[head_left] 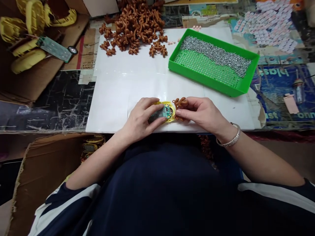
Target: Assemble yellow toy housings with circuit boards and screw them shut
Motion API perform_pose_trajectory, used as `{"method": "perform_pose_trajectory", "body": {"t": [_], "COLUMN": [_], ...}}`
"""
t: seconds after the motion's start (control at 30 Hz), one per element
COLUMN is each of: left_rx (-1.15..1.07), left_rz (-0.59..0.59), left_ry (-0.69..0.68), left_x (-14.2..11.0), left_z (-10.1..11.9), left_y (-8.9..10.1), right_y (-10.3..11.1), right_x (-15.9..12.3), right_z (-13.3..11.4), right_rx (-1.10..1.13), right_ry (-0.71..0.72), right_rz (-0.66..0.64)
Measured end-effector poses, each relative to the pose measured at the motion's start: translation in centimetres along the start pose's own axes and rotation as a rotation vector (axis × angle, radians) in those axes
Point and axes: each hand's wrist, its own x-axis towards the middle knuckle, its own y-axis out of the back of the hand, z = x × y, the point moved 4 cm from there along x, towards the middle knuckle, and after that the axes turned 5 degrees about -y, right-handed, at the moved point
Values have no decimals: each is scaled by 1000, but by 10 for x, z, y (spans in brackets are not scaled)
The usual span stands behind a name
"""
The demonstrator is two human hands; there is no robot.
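Near the front edge of the white work surface lies a yellow plastic shell (169,120) with a green circuit board (161,113) inside it. My left hand (145,116) is wrapped over the shell's left part, fingers along the far side and thumb at the near side. Between the thumb and fingers of my right hand (200,111) is a brown branched plastic piece (180,102). That piece is at the right end of the shell; whether it is seated in the shell I cannot tell. My fingers hide part of both.
A green tray (209,80) of small screws (216,52) stands at the back right. Behind my hands is a heap of brown branched pieces (137,24). Cardboard box (69,42) at left holds yellow shells (34,19). White printed pieces (270,28) lie far right.
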Motion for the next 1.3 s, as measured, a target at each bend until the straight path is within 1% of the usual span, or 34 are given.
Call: {"method": "perform_pose_trajectory", "body": {"t": [0.17,0.27,0.37,0.47,0.53,0.6,0.63,0.7,0.8,0.93,1.0,1.13,1.3], "left_rx": [-3,0,14,17,11,5,3,3,2,-2,-11,-7,13], "left_rz": [-21,-18,0,6,-3,-7,-7,-5,-2,-24,-29,-24,-10], "left_ry": [17,7,-13,-29,-27,-24,-22,-25,-34,-22,-20,-28,-39], "left_x": [0,0,0,0,1,1,1,1,1,0,0,0,0], "left_z": [-1,-1,-1,0,-1,-1,-1,-1,-1,-3,-3,-2,-1], "left_y": [0,0,-1,-1,-1,-1,-1,-1,-1,-2,-2,-2,-2], "right_y": [0,-2,-3,-4,-5,-3,-1,4,9,5,4,6,8], "right_x": [2,2,0,-2,-2,0,1,4,8,15,17,19,21], "right_z": [1,1,0,-6,-9,-9,-9,-8,-7,-7,-7,-8,-15], "right_rx": [2,-23,-139,-333,-432,-474,-480,-467,-379,-367,-365,-344,-434], "right_ry": [-34,-25,10,112,168,173,167,163,191,284,308,306,306], "right_rz": [-50,-35,29,94,98,70,72,121,182,162,166,143,83]}}
